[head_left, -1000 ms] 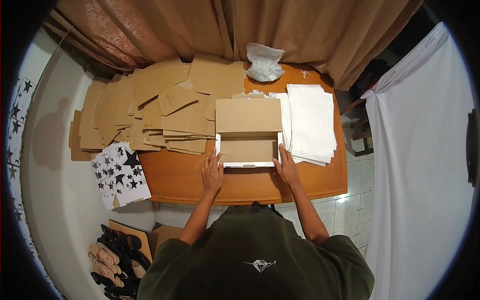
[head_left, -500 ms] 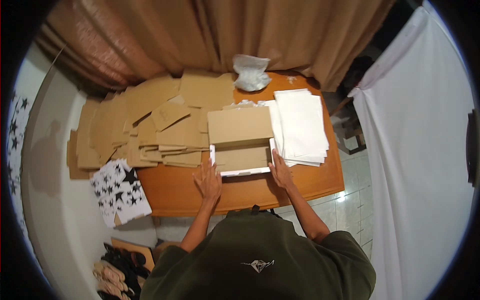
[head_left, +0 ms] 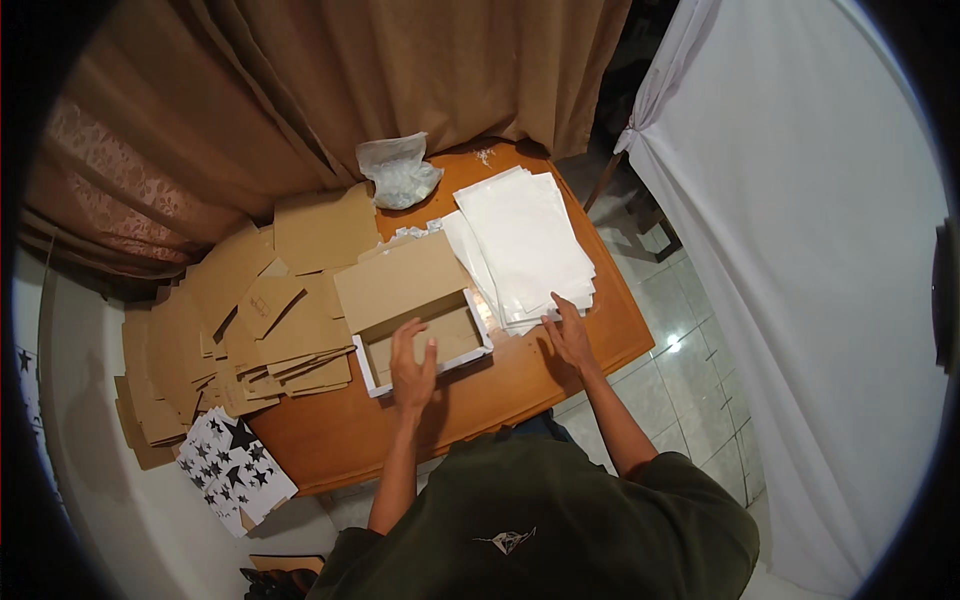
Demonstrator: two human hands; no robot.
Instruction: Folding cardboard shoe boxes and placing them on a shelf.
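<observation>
Small room, brown curtains (head_left: pixel 330 90) hanging across the top of the frame, a white cloth sheet (head_left: pixel 800 250) filling the right side, pale tiled floor (head_left: pixel 690 380) showing lower right. Work surface is a rounded orange-brown wooden table (head_left: pixel 520 380) at centre.

Left hand (head_left: pixel 412 368) is resting on the near wall of a shallow open cardboard box with white outer edges and a raised brown lid flap (head_left: pixel 425 335), centre frame. Fingers spread and reaching over the rim into the tray, not closing around anything; more pressing than gripping.

Right hand (head_left: pixel 568 335) is lying flat and open on the table, fingertips touching the near edge of a stack of white flat sheets (head_left: pixel 525 240), right of the box. Cannot tell whether it is pinching a sheet.

Outward: a loose heap of flat brown cardboard blanks (head_left: pixel 250 320) sprawling left of the box, a crumpled clear plastic bag (head_left: pixel 398 170) at the table's far edge, a white star-printed sheet (head_left: pixel 232 465) hanging off the lower-left corner.

Risks, as I judge them: the box is sitting near the table's front edge, so a hard downward push on its wall could be tipping or sliding it off. The white stack is fanned and overhanging at right; dragging one sheet could be pulling several to the floor.
</observation>
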